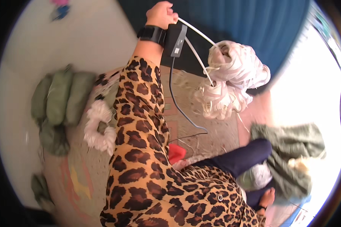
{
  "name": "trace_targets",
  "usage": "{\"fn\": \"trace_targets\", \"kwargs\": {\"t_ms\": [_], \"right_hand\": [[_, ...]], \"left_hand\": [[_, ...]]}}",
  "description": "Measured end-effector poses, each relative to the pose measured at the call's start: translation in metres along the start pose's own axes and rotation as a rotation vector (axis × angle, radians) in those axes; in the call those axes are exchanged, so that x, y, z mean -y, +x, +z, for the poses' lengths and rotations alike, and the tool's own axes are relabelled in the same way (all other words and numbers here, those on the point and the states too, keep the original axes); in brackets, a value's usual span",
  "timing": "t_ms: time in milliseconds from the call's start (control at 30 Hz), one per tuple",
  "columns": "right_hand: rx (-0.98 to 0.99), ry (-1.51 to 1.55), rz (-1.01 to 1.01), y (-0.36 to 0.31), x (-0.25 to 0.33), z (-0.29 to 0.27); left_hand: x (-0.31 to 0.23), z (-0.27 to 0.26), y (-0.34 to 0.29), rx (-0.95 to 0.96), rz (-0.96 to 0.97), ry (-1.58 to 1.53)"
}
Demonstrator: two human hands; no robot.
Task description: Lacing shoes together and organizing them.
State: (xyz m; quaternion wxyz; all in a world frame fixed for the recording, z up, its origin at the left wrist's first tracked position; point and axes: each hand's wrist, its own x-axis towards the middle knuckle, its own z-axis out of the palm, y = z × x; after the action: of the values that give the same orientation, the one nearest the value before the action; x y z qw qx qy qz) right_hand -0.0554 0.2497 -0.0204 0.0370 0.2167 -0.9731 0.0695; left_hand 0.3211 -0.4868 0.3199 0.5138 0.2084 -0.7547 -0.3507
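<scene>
Left hand point(161, 14) raised toward 12 o'clock, fingers point(166, 17) closed in a fist on a white strip point(195, 32). Strip stretched taut toward 3 o'clock into a loose bundle of white strips point(235, 72), hanging at about 1 o'clock above the patterned floor mat point(216, 128). Right hand out of view.

Black box point(176, 39) just beside the black wristband point(151, 34), black cable point(174, 98) trailing down toward 6 o'clock. Cannot tell whether the box is gripped or only dangling.

Green padded rolls point(60, 98) at 9 o'clock, with a white fluffy bundle point(98, 128) just beside them. Green cloth point(288, 147) at 4 o'clock.

Judged mid-pull: drawing 1 strip free of the bundle. Next move likely calls for steady tension and a second grip near the bundle against snagging.
</scene>
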Motion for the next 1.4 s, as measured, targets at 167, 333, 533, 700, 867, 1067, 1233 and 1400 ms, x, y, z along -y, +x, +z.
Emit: {"fn": "trace_targets", "kwargs": {"t_ms": [167, 333, 533, 700, 867, 1067, 1233, 1400], "right_hand": [[0.054, -0.122, 0.014, 0.021, -0.009, 0.01], [0.056, -0.133, 0.03, 0.022, -0.031, 0.022], [0.058, -0.117, 0.046, 0.019, -0.042, 0.024], [0.046, -0.096, 0.107, 0.013, -0.04, 0.022], [-0.128, 0.089, 0.021, -0.018, -0.034, 0.012], [-0.333, 0.183, 0.097, -0.039, -0.022, -0.007], [-0.349, 0.161, 0.193, -0.038, -0.008, -0.035], [-0.396, 0.274, 0.182, -0.033, -0.005, -0.048]], "left_hand": [[-0.06, -0.169, -0.056, -0.373, -0.072, 1.845], [-0.141, -0.306, -0.161, -0.291, -1.178, 1.888], [-0.054, -0.449, -0.372, -0.432, -2.223, 1.562], [0.082, -0.338, -0.407, -0.138, -1.73, 1.671], [0.2, -0.029, -0.302, 0.602, -1.261, 1.445], [0.157, 0.332, -0.199, 0.167, -0.972, 0.387], [0.06, 0.542, -0.178, 0.75, -0.138, 0.226], [-0.017, 0.692, -0.23, 1.188, -0.384, -0.104]]}}
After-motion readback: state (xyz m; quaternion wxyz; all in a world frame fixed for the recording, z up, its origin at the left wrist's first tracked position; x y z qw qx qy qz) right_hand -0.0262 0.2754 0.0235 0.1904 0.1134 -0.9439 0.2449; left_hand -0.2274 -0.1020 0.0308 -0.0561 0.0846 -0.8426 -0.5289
